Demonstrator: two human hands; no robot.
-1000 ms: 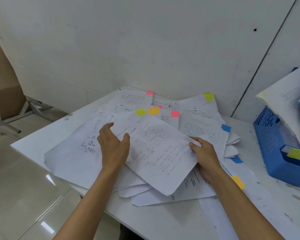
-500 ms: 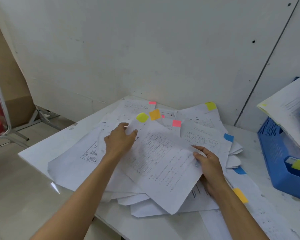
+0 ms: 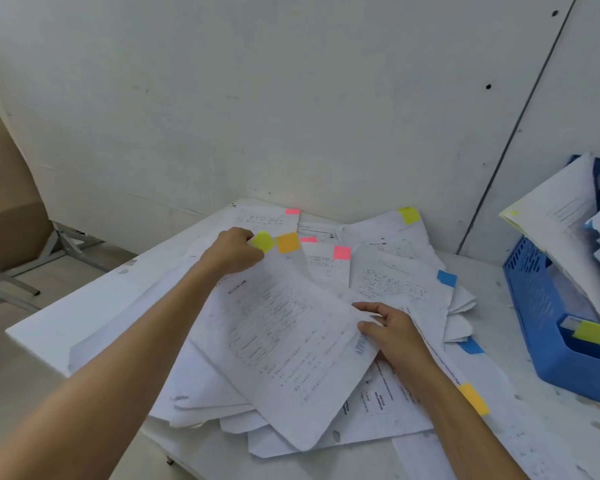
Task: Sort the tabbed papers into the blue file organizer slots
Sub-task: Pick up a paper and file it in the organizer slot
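Observation:
A loose heap of white printed papers (image 3: 388, 285) with coloured tabs covers the white table (image 3: 84, 313). On top lies a large printed sheet (image 3: 281, 341) carrying a yellow-green tab (image 3: 263, 241) and, beside it, an orange tab (image 3: 288, 242). My left hand (image 3: 231, 251) pinches that sheet's far corner right at the yellow-green tab. My right hand (image 3: 392, 332) grips the same sheet's right edge, thumb on top. The blue file organizer (image 3: 548, 323) stands at the right, with papers leaning in its slots and a yellow tab (image 3: 591, 332) on its front compartment.
Pink tabs (image 3: 342, 252), blue tabs (image 3: 447, 278) and another yellow tab (image 3: 473, 398) mark other sheets in the heap. White wall panels rise right behind the table. A cardboard box (image 3: 4, 202) and a metal frame (image 3: 59, 251) stand on the floor at the left.
My left hand has slid from the middle of the top sheet up to its far corner by the yellow-green tab. My right hand has kept its hold on the right edge.

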